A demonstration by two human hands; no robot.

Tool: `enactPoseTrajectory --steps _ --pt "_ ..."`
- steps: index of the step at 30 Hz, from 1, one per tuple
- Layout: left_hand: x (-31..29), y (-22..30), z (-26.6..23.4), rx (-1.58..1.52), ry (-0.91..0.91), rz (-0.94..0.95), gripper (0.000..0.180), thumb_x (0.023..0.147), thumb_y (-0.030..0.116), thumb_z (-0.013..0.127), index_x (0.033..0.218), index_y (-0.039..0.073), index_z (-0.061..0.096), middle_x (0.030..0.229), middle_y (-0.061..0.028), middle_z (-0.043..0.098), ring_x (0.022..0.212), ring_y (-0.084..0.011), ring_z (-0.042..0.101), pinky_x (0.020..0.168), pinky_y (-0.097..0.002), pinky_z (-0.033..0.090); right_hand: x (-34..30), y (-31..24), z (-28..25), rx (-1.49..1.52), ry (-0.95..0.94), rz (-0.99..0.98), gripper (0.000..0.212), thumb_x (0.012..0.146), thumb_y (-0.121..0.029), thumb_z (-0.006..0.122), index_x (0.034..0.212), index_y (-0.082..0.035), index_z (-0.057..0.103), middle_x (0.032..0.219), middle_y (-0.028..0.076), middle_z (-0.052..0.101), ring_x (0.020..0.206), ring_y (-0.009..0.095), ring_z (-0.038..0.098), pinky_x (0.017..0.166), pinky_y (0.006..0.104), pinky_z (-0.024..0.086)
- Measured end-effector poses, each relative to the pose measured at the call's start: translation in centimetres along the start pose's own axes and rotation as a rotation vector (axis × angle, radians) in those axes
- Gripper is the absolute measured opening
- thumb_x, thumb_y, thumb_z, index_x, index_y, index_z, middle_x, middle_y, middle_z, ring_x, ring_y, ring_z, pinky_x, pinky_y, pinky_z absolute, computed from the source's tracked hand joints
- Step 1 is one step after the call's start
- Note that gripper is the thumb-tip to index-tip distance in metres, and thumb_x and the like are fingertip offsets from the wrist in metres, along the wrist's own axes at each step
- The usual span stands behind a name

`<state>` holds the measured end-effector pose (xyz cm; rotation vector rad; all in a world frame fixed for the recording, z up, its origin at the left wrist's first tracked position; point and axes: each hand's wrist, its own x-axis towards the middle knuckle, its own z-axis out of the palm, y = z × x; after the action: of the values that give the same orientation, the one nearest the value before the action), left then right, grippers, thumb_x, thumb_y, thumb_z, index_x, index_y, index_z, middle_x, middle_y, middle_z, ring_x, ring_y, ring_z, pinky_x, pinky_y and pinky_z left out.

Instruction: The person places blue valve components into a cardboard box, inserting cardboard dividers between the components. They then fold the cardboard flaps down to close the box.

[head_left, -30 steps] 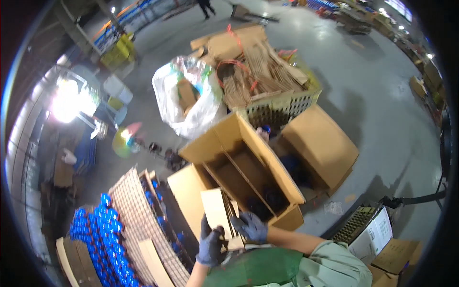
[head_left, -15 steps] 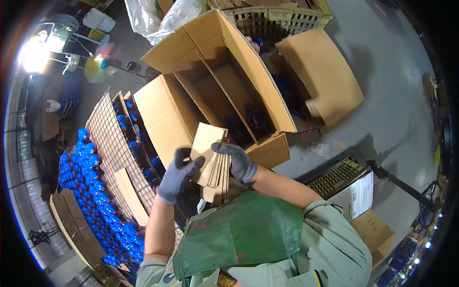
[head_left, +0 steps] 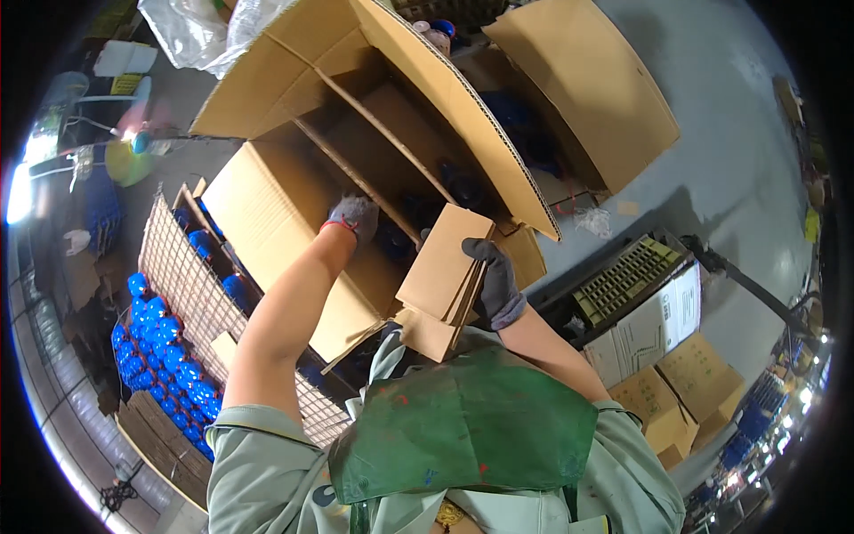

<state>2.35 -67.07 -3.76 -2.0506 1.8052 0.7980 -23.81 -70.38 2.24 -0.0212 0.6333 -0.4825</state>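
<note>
My right hand [head_left: 500, 283], in a dark grey glove, grips a stack of flat brown cardboard pieces [head_left: 445, 258] in front of my green apron [head_left: 463, 427]. Its thumb lies across the top piece. My left hand [head_left: 353, 218], gloved in grey, reaches down into the open carton [head_left: 276, 200]. Its fingers are hidden beside a cardboard divider [head_left: 360, 182], so whether they hold anything does not show. Upright dividers split the carton into long compartments. Dark blue objects [head_left: 463, 185] sit low inside the near end, partly in shadow.
Many shiny blue rounded items [head_left: 160, 334] stand at left beside a wire mesh panel [head_left: 191, 271]. Another open carton [head_left: 592, 80] stands to the right. A yellow-green crate [head_left: 627, 280], a white box [head_left: 645, 316] and a metal bar [head_left: 756, 298] lie at right.
My left hand has let go of the cardboard stack and gone down into the carton. My right hand now holds the stack alone, farther right. The view has shifted.
</note>
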Motion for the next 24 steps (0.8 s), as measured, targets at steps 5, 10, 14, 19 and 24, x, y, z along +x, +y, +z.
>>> enactPoseTrajectory --steps 5,10,14,19,24 --pt "-4.0 0.1 -2.7 -1.016 -0.085 -0.045 0.036 0.094 0.036 0.058 0.113 0.005 0.062 0.084 -0.0166 0.065 0.072 -0.0258 0.062 0.071 -0.0382 0.051 0.4 2.6 0.7 -0.163 0.314 -0.024 0.024 0.085 -0.017 0.065 0.104 -0.002 0.065 0.104 0.009 0.068 0.094 0.022 0.064 0.086 0.0371 0.052" --pt "-5.5 2.1 -12.9 -0.022 0.109 0.114 0.019 0.084 0.022 0.062 0.096 0.008 0.062 0.092 -0.0175 0.067 0.090 -0.0378 0.062 0.076 -0.0454 0.050 3.8 6.1 1.9 0.116 0.019 0.444 0.034 0.090 -0.029 0.064 0.109 -0.002 0.059 0.099 0.010 0.065 0.089 0.022 0.064 0.084 0.0371 0.053" --pt "4.2 1.9 -6.6 0.271 0.062 0.125 0.024 0.085 0.017 0.056 0.105 0.009 0.065 0.103 -0.0146 0.068 0.101 -0.0349 0.061 0.088 -0.0465 0.048 3.0 5.9 2.1 0.178 -0.046 0.443 0.039 0.090 -0.034 0.064 0.112 -0.002 0.059 0.101 0.011 0.065 0.091 0.023 0.064 0.085 0.0378 0.053" --pt "5.9 3.0 0.6 0.013 0.268 0.297 0.035 0.086 0.023 0.059 0.116 0.007 0.065 0.114 -0.0175 0.065 0.110 -0.0398 0.057 0.093 -0.0447 0.047 1.5 7.3 -2.5 0.186 0.151 0.186 0.044 0.086 -0.026 0.063 0.122 0.000 0.056 0.113 0.013 0.064 0.105 0.023 0.062 0.092 0.0395 0.051" --pt "0.8 3.1 -11.9 -0.927 -0.528 -0.005 0.041 0.091 0.040 0.061 0.113 0.005 0.065 0.094 -0.0141 0.068 0.077 -0.0268 0.062 0.073 -0.0364 0.052 2.0 2.4 1.4 0.060 0.225 -0.313 0.025 0.094 -0.014 0.052 0.111 0.000 0.063 0.102 0.012 0.068 0.097 0.022 0.065 0.087 0.0377 0.053"
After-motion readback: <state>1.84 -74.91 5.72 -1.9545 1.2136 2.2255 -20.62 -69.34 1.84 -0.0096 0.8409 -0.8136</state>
